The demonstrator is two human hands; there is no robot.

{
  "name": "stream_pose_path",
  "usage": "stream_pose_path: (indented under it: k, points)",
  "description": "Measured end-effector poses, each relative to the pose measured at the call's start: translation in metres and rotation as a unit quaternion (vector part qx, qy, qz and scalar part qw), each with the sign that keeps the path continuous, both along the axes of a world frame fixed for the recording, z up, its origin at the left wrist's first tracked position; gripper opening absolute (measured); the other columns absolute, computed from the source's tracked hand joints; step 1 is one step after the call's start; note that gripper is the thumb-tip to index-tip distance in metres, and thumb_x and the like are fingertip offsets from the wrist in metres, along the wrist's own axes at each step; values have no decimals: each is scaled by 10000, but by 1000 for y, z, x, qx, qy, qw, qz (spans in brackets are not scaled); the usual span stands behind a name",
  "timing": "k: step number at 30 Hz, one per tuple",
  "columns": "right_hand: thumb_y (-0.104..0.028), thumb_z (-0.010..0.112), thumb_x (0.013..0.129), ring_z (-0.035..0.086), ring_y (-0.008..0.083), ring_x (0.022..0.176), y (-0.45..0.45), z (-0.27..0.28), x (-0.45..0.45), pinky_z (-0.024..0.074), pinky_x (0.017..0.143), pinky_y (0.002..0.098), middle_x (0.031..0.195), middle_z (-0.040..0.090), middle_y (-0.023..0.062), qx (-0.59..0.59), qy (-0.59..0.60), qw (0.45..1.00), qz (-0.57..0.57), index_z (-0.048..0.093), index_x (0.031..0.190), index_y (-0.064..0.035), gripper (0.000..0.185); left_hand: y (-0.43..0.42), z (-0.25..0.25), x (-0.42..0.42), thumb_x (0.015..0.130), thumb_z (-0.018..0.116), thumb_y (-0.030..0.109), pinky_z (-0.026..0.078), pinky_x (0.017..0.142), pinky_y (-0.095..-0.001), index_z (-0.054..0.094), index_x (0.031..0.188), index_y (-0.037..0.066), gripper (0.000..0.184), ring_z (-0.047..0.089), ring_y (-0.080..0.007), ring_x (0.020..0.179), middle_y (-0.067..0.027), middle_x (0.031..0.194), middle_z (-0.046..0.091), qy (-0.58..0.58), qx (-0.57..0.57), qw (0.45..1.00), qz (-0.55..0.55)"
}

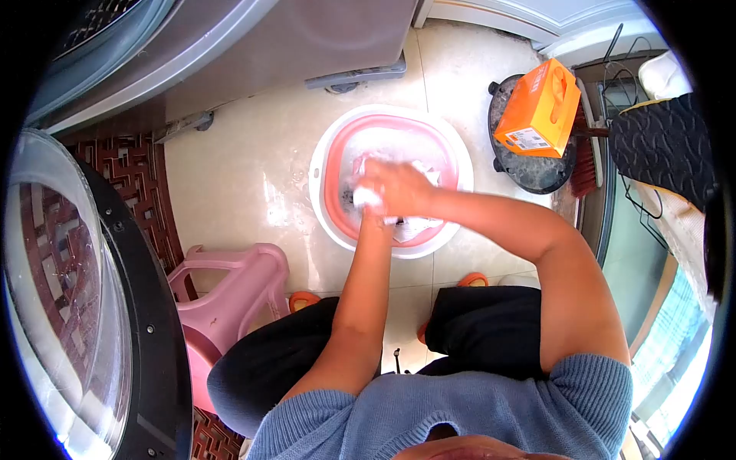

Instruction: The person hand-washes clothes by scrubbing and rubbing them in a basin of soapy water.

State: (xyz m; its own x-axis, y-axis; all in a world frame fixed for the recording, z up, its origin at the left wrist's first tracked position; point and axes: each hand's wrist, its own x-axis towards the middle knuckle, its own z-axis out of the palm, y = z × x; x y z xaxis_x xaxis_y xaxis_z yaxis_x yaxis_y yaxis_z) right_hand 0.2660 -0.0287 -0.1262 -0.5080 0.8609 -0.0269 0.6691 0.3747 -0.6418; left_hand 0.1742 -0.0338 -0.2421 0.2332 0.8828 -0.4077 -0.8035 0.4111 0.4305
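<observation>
My right hand [408, 189] and my left hand [371, 182] are pressed together over a pink and white wash basin [331, 201]. Both are closed on a bunched white cloth [366, 197], which shows between the fingers and looks wet. My right hand lies across the left and covers much of it; motion blurs the fingers. Below them, the basin holds sudsy water and more white cloth [418, 228] with some dark patches.
A pink plastic stool [234, 287] stands at left, near an open round appliance door [115, 307]. Right of the basin, an orange box [539, 107] sits on a dark round wheeled stand [537, 175]. A red-bristled brush [584, 165] and a black-soled shoe [663, 146] are farther right.
</observation>
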Motion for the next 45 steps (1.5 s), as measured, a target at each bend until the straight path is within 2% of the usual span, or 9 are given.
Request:
stream_pose_path:
  k: [9,11,12,16,19,28,34,39,45]
  points:
    - [-318,633,767,499,334,1064,12,-60,56,440,881,407,1173,525,97,140,-134,980,-42,579,1083,-81,398,23,30,-17,808,475,52,467,822,-392,554,1062,26,268,572,-295,929,-138,1011,556,267,-5,963,-39]
    - [-331,642,756,511,326,1085,15,-47,60,440,899,410,1206,537,115,-69,-180,981,-7,577,1098,-76,431,22,29,-18,798,495,25,424,870,-431,569,1109,30,320,549,-363,944,-181,947,570,755,340,560,-10]
    - [-331,642,756,511,326,1085,19,-49,60,440,899,410,1206,537,115,-65,-181,981,-15,577,1098,-76,431,20,22,-19,812,521,90,391,906,-459,549,1187,43,379,505,-402,998,-206,955,557,764,318,554,-87]
    - [-219,643,734,525,336,1086,27,-83,39,447,883,436,1138,566,145,-86,-101,983,-130,618,1050,-105,337,33,2,-18,829,517,143,398,911,-442,549,1200,47,385,499,-379,1039,-211,1094,536,727,272,603,-184]
    - [-95,633,683,560,342,1022,16,-39,16,490,800,440,1088,564,141,-86,63,991,-84,647,989,-133,309,37,37,-13,866,545,280,401,948,-391,484,1281,84,463,525,-271,1070,-127,1240,511,219,-84,972,4]
    - [-256,581,783,598,305,838,17,-19,10,508,657,423,966,557,135,-19,-14,998,-61,595,942,-99,225,-1,-12,-7,907,479,335,492,849,-352,532,1173,80,372,571,-202,1028,-55,1122,573,-165,67,982,-63]
    - [-363,526,845,581,365,894,47,-1,62,448,787,476,1046,569,179,-20,-22,989,-142,577,997,-38,362,27,51,-30,874,425,171,514,829,-367,558,1073,68,260,629,-228,939,-90,1008,631,-13,-96,991,-89]
    - [-697,449,775,545,327,1125,30,29,70,464,895,452,1347,438,231,-617,138,729,-262,369,1379,-63,879,28,94,-34,804,464,44,523,783,-326,531,1015,47,222,624,-210,891,-91,968,611,-14,34,959,-281]
    - [-36,599,676,622,253,908,12,-12,67,545,699,410,1050,565,183,-605,405,632,-264,278,1391,-63,784,33,133,-36,839,620,220,467,866,-313,557,1196,-15,432,581,-186,1028,-97,1123,606,83,124,844,-515]
